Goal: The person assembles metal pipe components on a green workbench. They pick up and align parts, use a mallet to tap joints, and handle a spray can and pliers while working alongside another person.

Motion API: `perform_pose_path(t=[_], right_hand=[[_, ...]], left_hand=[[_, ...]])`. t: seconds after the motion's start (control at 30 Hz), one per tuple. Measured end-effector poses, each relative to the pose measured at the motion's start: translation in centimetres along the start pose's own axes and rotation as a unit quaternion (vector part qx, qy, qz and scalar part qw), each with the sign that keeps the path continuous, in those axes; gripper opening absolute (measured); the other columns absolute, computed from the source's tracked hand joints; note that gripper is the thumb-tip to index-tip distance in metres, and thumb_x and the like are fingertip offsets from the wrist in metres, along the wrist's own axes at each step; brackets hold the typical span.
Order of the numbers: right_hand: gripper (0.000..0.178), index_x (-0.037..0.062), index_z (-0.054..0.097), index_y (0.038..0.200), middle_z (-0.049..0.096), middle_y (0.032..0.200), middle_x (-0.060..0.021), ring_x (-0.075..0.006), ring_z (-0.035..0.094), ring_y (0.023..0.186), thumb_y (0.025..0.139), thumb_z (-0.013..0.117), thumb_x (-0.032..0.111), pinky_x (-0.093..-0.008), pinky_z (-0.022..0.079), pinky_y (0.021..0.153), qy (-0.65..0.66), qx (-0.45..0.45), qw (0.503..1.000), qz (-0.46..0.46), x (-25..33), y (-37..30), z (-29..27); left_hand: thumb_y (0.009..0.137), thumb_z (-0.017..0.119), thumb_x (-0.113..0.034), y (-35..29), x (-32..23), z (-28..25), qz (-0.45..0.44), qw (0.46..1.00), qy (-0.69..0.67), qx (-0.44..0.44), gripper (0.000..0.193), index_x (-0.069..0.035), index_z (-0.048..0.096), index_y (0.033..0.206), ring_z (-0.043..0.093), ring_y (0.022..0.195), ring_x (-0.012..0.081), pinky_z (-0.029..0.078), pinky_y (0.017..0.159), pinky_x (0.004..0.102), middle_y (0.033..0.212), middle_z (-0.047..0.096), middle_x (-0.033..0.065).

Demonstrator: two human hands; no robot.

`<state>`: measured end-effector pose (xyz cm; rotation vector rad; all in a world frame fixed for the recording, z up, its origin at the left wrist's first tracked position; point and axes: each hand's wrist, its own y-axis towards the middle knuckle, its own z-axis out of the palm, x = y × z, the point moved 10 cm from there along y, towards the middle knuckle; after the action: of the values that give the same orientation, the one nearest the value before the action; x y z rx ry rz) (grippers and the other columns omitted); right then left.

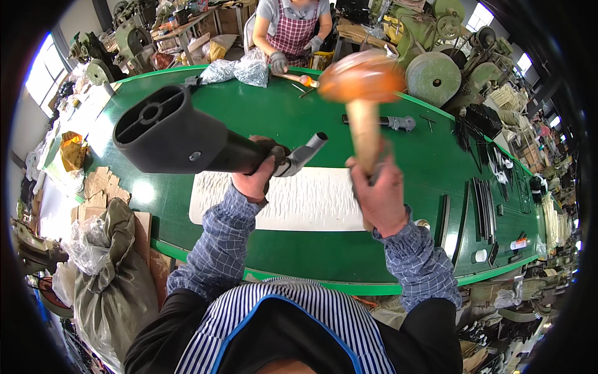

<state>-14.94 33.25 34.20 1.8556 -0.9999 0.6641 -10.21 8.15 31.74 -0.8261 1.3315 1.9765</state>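
My left hand [256,177] is wrapped round a black tube [233,153] that widens into a large hollow oval head [152,128] with an inner round socket. Beside that hand a short grey metal pipe [305,154] slants up to the right; how it joins the tube is hidden by my fingers. In my right hand [381,193] is a mallet, gripped by its wooden handle [364,134]. Its orange head [361,76] is raised and smeared by motion, apart from the tube. Under both hands lies a white board [299,206] with a scored surface.
Across the green table [187,249] a gloved person [291,31] holds another orange mallet [305,80]. A grey-and-black tube part [398,123] lies beyond my right hand. Black strips [483,209] rest at the right, a bulging sack [115,274] at the left.
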Motion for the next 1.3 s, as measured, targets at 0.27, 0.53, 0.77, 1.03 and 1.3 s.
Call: perform_pose_path(t=[0.27,0.53,0.77,1.03,1.3], right_hand=[[0.047,-0.0009,0.044,0.130,0.067,0.080,-0.0214,-0.0377,0.068,0.072,0.093,0.059,0.024,-0.0483,0.055,0.064,-0.287,0.168,0.941,-0.059,-1.1,-1.5,6.2],[0.046,0.0038,0.051,0.127,0.069,0.105,-0.0217,-0.0400,0.068,0.088,0.089,0.068,0.021,-0.0455,0.054,0.073,-0.192,-0.056,0.977,0.076,-12.4,-6.8,1.0],[0.055,0.0067,0.046,0.138,0.061,0.118,-0.0246,-0.0425,0.059,0.109,0.088,0.065,0.023,-0.0517,0.048,0.091,-0.224,0.030,0.943,0.244,-27.0,-16.8,7.0],[0.122,0.0106,0.019,0.158,0.046,0.140,-0.0274,-0.0471,0.050,0.121,0.067,0.083,0.061,-0.0527,0.042,0.105,-0.256,0.298,0.910,0.132,-17.9,-24.7,15.6],[0.102,0.0050,0.033,0.150,0.059,0.132,-0.0232,-0.0326,0.061,0.121,0.071,0.088,0.042,-0.0399,0.049,0.102,-0.051,0.376,0.844,0.379,-17.6,-24.3,22.8]], left_hand=[[0.089,0.061,-0.003,4.1,-9.4,1.1,0.180,0.983,-0.029,0.030,0.016,0.006,0.057,0.102,0.061,0.077,0.0255,0.053,0.079,0.0419,0.082,0.062,0.0169],[0.094,0.061,-0.007,-1.4,1.1,-12.6,-0.048,0.971,-0.098,-0.213,0.016,0.002,0.056,0.106,0.061,0.072,0.0240,0.056,0.075,0.0426,0.085,0.064,0.0147],[0.092,0.062,-0.032,-11.4,6.4,-17.6,-0.195,0.923,-0.188,-0.272,0.025,-0.008,0.057,0.088,0.053,0.063,0.0228,0.051,0.075,0.0476,0.066,0.050,0.0048],[0.092,0.060,-0.026,-13.4,7.5,-23.5,-0.229,0.866,-0.273,-0.351,0.018,-0.012,0.054,0.083,0.054,0.063,0.0226,0.049,0.071,0.0430,0.064,0.049,0.0034],[0.096,0.061,-0.021,-8.8,9.9,-30.9,-0.176,0.818,-0.399,-0.374,0.015,-0.009,0.062,0.087,0.060,0.067,0.0222,0.051,0.079,0.0430,0.071,0.060,0.0044]])
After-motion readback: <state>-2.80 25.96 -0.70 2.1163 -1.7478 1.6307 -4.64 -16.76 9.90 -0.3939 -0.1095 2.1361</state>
